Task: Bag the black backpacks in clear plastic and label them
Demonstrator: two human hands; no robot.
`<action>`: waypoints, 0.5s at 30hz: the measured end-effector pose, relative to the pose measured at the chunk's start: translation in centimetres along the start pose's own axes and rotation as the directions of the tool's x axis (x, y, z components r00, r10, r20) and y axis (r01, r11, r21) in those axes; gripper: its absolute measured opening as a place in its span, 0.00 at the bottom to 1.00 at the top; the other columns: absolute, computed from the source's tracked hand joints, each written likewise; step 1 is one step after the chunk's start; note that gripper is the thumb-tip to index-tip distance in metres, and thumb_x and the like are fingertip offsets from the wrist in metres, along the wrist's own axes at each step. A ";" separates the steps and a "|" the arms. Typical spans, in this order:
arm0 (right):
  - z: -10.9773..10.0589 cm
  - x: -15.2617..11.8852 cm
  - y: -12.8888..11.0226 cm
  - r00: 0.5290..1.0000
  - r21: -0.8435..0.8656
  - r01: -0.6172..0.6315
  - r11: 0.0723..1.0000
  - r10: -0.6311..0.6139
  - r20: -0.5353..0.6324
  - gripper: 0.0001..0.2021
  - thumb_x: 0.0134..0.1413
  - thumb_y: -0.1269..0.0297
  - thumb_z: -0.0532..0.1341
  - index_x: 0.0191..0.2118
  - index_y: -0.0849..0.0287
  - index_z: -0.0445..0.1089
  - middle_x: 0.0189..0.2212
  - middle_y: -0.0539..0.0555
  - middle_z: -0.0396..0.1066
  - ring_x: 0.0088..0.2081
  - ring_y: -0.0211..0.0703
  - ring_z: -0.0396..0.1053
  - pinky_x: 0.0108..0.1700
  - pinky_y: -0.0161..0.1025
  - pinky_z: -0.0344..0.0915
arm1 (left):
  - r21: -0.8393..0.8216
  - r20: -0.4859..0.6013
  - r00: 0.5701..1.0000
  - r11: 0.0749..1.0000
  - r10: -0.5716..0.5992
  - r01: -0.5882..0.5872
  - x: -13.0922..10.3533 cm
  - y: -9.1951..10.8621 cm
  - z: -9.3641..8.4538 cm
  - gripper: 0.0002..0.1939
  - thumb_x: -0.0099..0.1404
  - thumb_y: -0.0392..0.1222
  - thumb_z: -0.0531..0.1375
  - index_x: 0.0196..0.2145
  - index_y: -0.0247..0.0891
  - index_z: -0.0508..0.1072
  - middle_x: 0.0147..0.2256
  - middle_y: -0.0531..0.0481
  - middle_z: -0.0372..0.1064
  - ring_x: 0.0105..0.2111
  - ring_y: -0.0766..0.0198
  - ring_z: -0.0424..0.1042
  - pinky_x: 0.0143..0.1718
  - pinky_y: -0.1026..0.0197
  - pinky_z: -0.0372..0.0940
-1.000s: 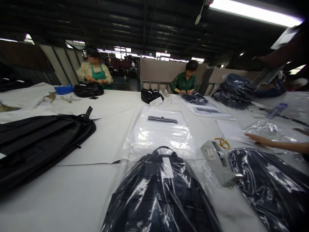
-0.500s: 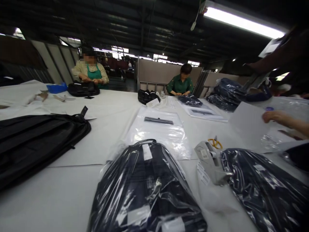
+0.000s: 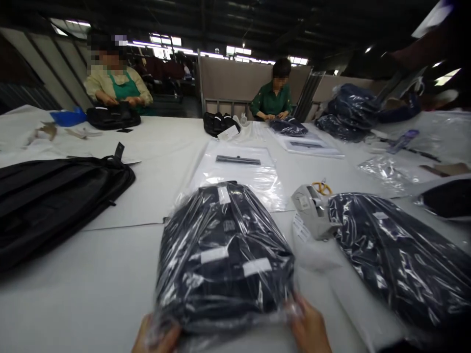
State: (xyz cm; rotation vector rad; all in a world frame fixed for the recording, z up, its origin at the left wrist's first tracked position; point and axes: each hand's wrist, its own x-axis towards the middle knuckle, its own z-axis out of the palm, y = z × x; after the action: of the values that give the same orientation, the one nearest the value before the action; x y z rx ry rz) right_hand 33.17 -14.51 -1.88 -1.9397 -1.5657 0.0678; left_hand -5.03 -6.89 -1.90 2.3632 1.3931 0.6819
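A dark backpack (image 3: 228, 230) lies on the white table right in front of me, inside a clear plastic bag with several white labels showing. At its near left corner my left hand (image 3: 156, 336) is closed on the plastic bag (image 3: 206, 326), the fingers partly under the film. My right hand (image 3: 309, 326) pinches the same bag at the near right corner. Both hands are cut off by the lower edge of the view. Just beyond the backpack lies a stack of clear plastic bags (image 3: 243, 179) with a dark printed strip.
To the right are a tape dispenser (image 3: 314, 213), yellow-handled scissors (image 3: 322, 188) and another bagged backpack (image 3: 397, 250). An unwrapped black backpack (image 3: 62, 201) lies at left. Two co-workers, one in a green apron (image 3: 125, 86), one in a green shirt (image 3: 274, 100), work across the table.
Both my hands have come into view on the bag's near corners. The bagged backpack sits farther from me, and the view has tilted down. Another person's hand and a white sheet at right are gone.
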 end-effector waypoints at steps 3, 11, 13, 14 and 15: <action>-1.0 -0.2 1.9 0.980 0.112 -0.188 0.976 0.178 0.090 0.24 0.58 0.51 0.48 0.38 0.63 0.75 0.27 0.54 0.76 0.24 0.42 0.73 0.25 0.34 0.70 | -0.111 -0.095 0.923 0.925 -0.373 0.363 -0.2 -1.1 -1.1 0.20 0.67 0.52 0.47 0.39 0.40 0.73 0.29 0.53 0.74 0.28 0.60 0.73 0.27 0.62 0.69; -6.4 -3.3 4.8 0.965 0.054 -0.252 0.966 0.255 -0.061 0.21 0.51 0.51 0.55 0.46 0.57 0.72 0.25 0.52 0.76 0.28 0.46 0.74 0.31 0.36 0.69 | 0.061 -0.493 0.825 0.935 -0.277 0.350 -7.4 0.1 -3.5 0.21 0.60 0.60 0.53 0.38 0.42 0.72 0.27 0.55 0.72 0.24 0.64 0.72 0.29 0.65 0.66; -6.0 -4.8 5.9 0.987 0.008 -0.151 0.988 0.152 -0.061 0.20 0.52 0.52 0.53 0.41 0.58 0.75 0.27 0.53 0.77 0.29 0.47 0.75 0.32 0.38 0.70 | 0.130 -0.500 0.857 0.968 -0.123 0.215 -9.7 0.3 -2.2 0.17 0.63 0.56 0.53 0.35 0.41 0.72 0.27 0.56 0.71 0.25 0.66 0.72 0.30 0.67 0.66; -5.6 -5.6 6.7 0.993 -0.010 -0.104 0.995 0.103 -0.061 0.19 0.52 0.52 0.53 0.39 0.58 0.75 0.29 0.55 0.77 0.30 0.48 0.75 0.33 0.39 0.70 | 0.149 -0.466 0.883 0.979 -0.053 0.137 -10.7 0.1 -1.5 0.15 0.64 0.54 0.53 0.35 0.41 0.71 0.28 0.55 0.72 0.26 0.66 0.72 0.32 0.67 0.66; -5.2 -6.2 7.6 0.996 -0.029 -0.061 0.998 0.059 -0.073 0.19 0.53 0.52 0.53 0.38 0.59 0.75 0.32 0.56 0.77 0.32 0.49 0.75 0.33 0.40 0.70 | 0.163 -0.430 0.903 0.984 0.004 0.073 -11.6 -0.1 -0.8 0.14 0.65 0.52 0.52 0.35 0.40 0.71 0.29 0.55 0.72 0.28 0.66 0.73 0.33 0.67 0.67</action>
State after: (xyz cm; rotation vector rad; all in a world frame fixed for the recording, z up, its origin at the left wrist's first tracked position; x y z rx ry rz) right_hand 40.08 -23.03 -3.64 -1.9911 -1.4705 -0.0014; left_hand -10.35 -17.03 -4.10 2.4069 1.7308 1.1705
